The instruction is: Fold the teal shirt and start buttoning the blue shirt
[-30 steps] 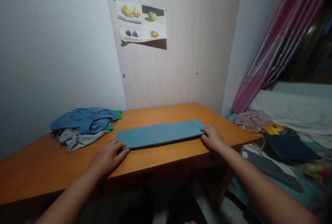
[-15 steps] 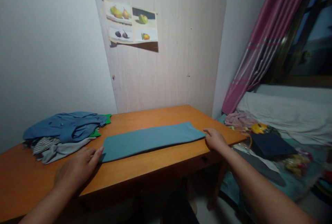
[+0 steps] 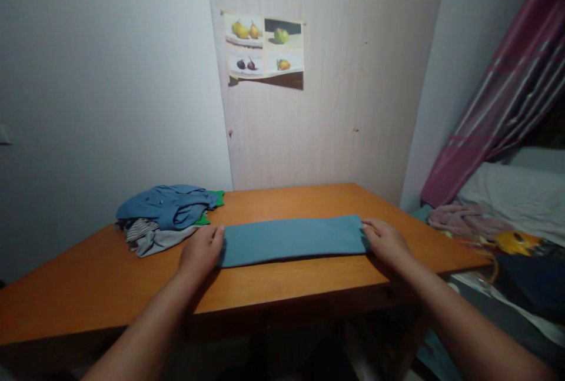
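Observation:
A long teal cloth, folded into a narrow strip, lies across the middle of the orange wooden table. My left hand is at the strip's left end, with its fingers curled down over the edge. At the right end, my right hand has its fingers closed on the cloth's edge. Both forearms reach in from the table's near side.
A pile of clothes, with a blue shirt on top and green and striped pieces under it, sits at the table's back left. A fruit poster hangs on the wooden panel. To the right are a bed with bedding, a pink cloth and a striped curtain.
Both hands have closed in on the ends of the teal strip; half a second ago the left lay flat on the table beside it. The strip now lies straighter, and my view has swung left.

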### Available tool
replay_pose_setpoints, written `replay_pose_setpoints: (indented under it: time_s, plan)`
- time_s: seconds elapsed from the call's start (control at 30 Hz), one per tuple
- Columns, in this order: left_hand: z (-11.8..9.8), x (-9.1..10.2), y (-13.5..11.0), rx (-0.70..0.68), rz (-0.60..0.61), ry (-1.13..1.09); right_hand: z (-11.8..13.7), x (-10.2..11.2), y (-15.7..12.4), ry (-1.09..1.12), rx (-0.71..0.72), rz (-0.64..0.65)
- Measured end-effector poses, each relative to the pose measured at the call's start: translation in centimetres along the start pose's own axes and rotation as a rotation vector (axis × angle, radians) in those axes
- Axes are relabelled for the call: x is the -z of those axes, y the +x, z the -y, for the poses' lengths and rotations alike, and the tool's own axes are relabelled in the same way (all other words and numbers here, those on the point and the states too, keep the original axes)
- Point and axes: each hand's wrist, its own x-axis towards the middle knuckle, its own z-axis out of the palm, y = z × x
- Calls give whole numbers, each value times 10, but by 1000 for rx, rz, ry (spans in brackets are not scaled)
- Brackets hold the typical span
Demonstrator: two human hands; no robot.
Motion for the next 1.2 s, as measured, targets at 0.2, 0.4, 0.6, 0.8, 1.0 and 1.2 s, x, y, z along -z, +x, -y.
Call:
replay_pose_setpoints:
  time_s: [0.2, 0.4, 0.6, 0.8, 1.0, 1.2]
  plan:
    - [-52, -38, 11, -195, 154, -140, 53, -30, 19, 32, 118, 166]
    - [-90, -76, 23, -317, 326, -118, 103, -53, 33, -23, 189, 405]
    - [-100, -97, 37, -318, 520, -18, 125, -73, 45, -24, 251, 614]
    - [-93, -103, 43, -290, 660, -42, 122, -84, 51, -36, 207, 720]
    - [-89, -107, 40, -312, 635, -55, 126, -80, 55, -52, 216, 721]
    - [-87, -112, 38, -328, 615, -49, 148, -88, 50, -9, 295, 650]
